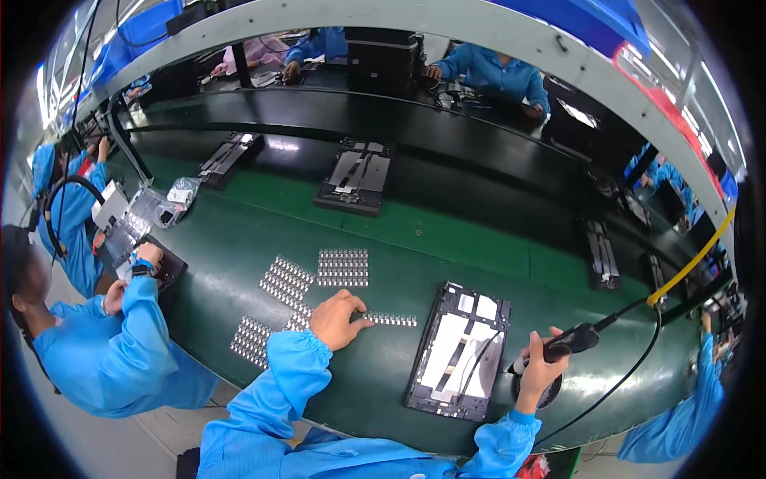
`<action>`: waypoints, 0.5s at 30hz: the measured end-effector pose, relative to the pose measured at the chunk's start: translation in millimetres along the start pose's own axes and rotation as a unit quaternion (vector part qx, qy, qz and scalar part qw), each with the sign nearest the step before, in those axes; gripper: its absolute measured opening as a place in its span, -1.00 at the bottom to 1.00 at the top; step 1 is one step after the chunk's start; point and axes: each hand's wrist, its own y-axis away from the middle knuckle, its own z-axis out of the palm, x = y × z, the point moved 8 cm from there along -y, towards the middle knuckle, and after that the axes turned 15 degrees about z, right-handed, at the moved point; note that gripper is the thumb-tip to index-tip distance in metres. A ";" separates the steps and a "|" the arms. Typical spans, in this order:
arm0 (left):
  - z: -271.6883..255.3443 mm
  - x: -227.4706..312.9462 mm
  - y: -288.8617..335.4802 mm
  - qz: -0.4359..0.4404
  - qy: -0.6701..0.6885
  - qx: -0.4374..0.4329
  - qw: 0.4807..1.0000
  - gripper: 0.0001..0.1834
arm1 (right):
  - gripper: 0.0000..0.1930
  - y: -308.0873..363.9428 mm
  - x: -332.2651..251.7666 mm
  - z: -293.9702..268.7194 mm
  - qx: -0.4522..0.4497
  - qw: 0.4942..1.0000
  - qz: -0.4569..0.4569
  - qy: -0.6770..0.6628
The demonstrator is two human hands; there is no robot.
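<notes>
My left hand (pixel 338 319) is closed in a pinch at the left end of a short strip of small silvery parts (pixel 392 320) lying on the green bench. Several sheets of the same small parts (pixel 343 267) lie around this hand. In my right hand (pixel 540 369) is a black corded electric screwdriver (pixel 571 342), its tip over or near a round dark dish (pixel 550 394) partly hidden by the hand. Between my hands lies an opened tablet (pixel 459 351) in a black tray-like holder, with white battery panels and dark flex cables showing.
A dark conveyor (pixel 279 112) runs behind the bench; more opened tablets (pixel 355 176) lie along its near side. Clear plastic packaging (pixel 182 191) lies at the far left. A co-worker in blue (pixel 120 343) works close on my left. The screwdriver's cable (pixel 630 371) hangs at the right.
</notes>
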 end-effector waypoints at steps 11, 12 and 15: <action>21.4 -13.1 -0.3 -0.056 0.306 -0.025 0.950 -0.79 | -0.64 1.7 2.2 -3.9 0.052 0.995 -0.041 0.076; 20.7 -11.0 -2.6 -0.055 0.305 -0.055 0.949 -0.79 | -0.64 1.1 1.5 -6.6 0.059 0.995 -0.043 0.074; 25.3 -13.4 -0.5 -0.004 0.283 -0.091 0.955 -0.79 | -0.61 -1.2 2.5 -9.3 0.065 0.995 -0.021 0.073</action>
